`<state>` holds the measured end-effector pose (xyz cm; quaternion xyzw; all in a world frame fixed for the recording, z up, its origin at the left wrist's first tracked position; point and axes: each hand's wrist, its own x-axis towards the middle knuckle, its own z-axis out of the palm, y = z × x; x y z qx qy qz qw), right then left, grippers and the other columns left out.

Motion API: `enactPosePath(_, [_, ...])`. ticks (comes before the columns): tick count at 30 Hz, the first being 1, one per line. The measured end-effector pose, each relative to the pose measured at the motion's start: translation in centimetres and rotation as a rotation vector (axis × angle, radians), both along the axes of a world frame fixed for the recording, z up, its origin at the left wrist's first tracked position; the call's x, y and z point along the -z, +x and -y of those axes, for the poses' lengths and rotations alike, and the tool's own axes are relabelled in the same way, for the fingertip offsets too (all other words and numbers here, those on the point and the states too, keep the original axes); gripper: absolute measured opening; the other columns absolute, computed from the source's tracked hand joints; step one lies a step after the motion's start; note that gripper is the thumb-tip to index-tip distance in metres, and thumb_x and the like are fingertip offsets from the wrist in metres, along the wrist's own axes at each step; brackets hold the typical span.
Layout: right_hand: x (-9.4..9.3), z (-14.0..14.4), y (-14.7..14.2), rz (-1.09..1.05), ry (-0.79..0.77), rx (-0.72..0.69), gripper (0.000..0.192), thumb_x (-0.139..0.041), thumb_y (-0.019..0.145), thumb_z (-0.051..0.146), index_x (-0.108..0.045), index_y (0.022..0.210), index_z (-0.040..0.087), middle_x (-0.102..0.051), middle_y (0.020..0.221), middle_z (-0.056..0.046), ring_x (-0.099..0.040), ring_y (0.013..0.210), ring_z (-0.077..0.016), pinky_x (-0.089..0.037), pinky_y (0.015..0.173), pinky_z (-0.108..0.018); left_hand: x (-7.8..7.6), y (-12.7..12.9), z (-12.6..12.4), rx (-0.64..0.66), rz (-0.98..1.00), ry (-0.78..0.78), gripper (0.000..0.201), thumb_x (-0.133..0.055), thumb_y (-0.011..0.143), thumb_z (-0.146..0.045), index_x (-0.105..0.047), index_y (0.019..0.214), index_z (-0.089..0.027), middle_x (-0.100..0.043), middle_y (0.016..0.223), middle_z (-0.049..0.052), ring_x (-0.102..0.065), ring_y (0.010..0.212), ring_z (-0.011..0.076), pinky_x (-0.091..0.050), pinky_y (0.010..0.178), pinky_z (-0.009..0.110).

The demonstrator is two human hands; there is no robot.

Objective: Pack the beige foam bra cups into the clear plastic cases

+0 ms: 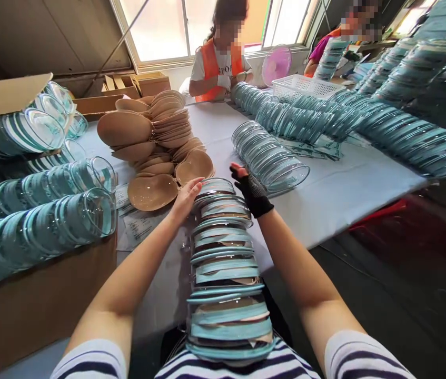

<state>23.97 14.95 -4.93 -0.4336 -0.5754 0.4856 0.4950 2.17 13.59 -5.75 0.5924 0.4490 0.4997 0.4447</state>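
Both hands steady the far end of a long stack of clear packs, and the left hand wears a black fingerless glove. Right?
Not quite: the head view shows the glove on the right hand; the left hand is bare. Both do hold the stack.

You have one long stack of clear blue-rimmed packs [226, 268] braced between your two hands, the bare left hand [185, 199] and the gloved right hand [251, 190]. One heap of tan foam cups [159, 142] sits on the table, too many to count. One white basket [307, 87] and one pink fan [276, 64] stand beyond. Two other people [219, 58] work at the far end.
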Motion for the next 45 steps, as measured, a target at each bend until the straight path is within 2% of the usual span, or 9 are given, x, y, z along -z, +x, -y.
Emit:
enactPosePath(5, [3.4,3.3,1.2,-0.210,-0.218,0.186,0.088,-0.021,0.081,0.086,-0.029,0.151,0.032,-0.033,0.157,-0.005,-0.036,0.142,-0.0235,-0.034,0.114,-0.047,2.0,0.9,-2.3,-0.082,-0.001,0.044,0.046,-0.053,0.088,-0.054,-0.063,0.113,-0.017,-0.069,0.111,0.009,-0.062,0.106,0.0234,-0.047,0.096,0.037])
enactPosePath(9, [3.1,4.7,0.3,0.055,0.059,0.122,0.076,-0.038,0.084,0.079,-0.051,0.136,0.025,-0.044,0.150,-0.007,-0.035,0.142,-0.0241,-0.024,0.119,-0.041,1.4,0.3,-4.2,-0.095,-0.096,0.049,0.040,-0.061,0.081,-0.049,-0.067,0.103,-0.015,-0.071,0.099,0.008,-0.063,0.095,0.0229,-0.047,0.089,0.035])
enactPosePath(14, [1.9,6.0,0.3,0.321,0.258,0.122,0.041,-0.051,0.089,0.056,-0.064,0.111,0.024,-0.065,0.117,-0.007,-0.057,0.115,-0.0237,-0.040,0.106,-0.040,1.1,0.2,-5.5,-0.104,-0.098,0.039,0.036,-0.061,0.080,-0.048,-0.068,0.091,-0.015,-0.069,0.087,0.006,-0.060,0.086,0.0208,-0.046,0.084,0.033])
enactPosePath(19, [2.0,6.8,-0.3,0.426,0.389,0.177,0.034,-0.050,0.090,0.047,-0.069,0.105,0.024,-0.052,0.138,-0.009,-0.039,0.136,-0.0254,-0.026,0.118,-0.043,1.1,0.8,-4.1,0.037,-0.060,0.013,0.043,-0.064,0.076,-0.055,-0.067,0.092,-0.016,-0.069,0.089,0.005,-0.060,0.084,0.0186,-0.047,0.079,0.030])
enactPosePath(25, [1.6,5.6,1.2,0.168,0.239,0.389,0.034,-0.049,0.089,0.047,-0.061,0.110,0.023,-0.063,0.120,-0.010,-0.058,0.114,-0.0219,-0.044,0.103,-0.039,0.9,0.4,-3.5,0.103,-0.034,-0.022,0.045,-0.066,0.073,-0.057,-0.067,0.091,-0.016,-0.070,0.085,0.004,-0.060,0.078,0.0177,-0.047,0.074,0.029])
enactPosePath(29, [1.1,5.8,3.1,0.223,0.172,0.194,0.024,-0.054,0.088,0.042,-0.065,0.089,0.022,-0.069,0.087,-0.004,-0.063,0.085,-0.0186,-0.050,0.084,-0.034,1.0,0.0,-4.0,0.055,-0.025,-0.007,0.044,-0.064,0.076,-0.054,-0.067,0.098,-0.016,-0.071,0.087,0.005,-0.061,0.082,0.0187,-0.048,0.078,0.031])
enactPosePath(33, [0.8,7.2,3.6,0.355,0.279,-0.021,0.024,-0.056,0.090,0.041,-0.070,0.086,0.022,-0.070,0.089,-0.004,-0.064,0.086,-0.0191,-0.049,0.083,-0.034,1.0,0.1,-4.3,0.019,-0.036,0.013,0.039,-0.065,0.077,-0.050,-0.068,0.097,-0.016,-0.072,0.092,0.006,-0.063,0.091,0.0206,-0.047,0.086,0.032])
enactPosePath(38, [0.9,7.3,3.7,0.370,0.339,0.100,0.021,-0.060,0.088,0.038,-0.069,0.100,0.024,-0.070,0.102,-0.006,-0.064,0.098,-0.0206,-0.048,0.092,-0.036,0.7,-0.1,-4.5,0.009,-0.049,0.023,0.039,-0.066,0.076,-0.050,-0.068,0.095,-0.016,-0.072,0.093,0.007,-0.063,0.091,0.0215,-0.048,0.084,0.033])
enactPosePath(45, [0.6,6.8,3.4,0.402,0.322,-0.033,0.022,-0.059,0.089,0.040,-0.071,0.089,0.021,-0.070,0.091,-0.006,-0.064,0.088,-0.0195,-0.049,0.084,-0.034,0.2,-0.3,-3.8,0.062,-0.068,-0.012,0.043,-0.064,0.077,-0.052,-0.069,0.100,-0.016,-0.073,0.096,0.007,-0.064,0.092,0.0216,-0.048,0.086,0.033])
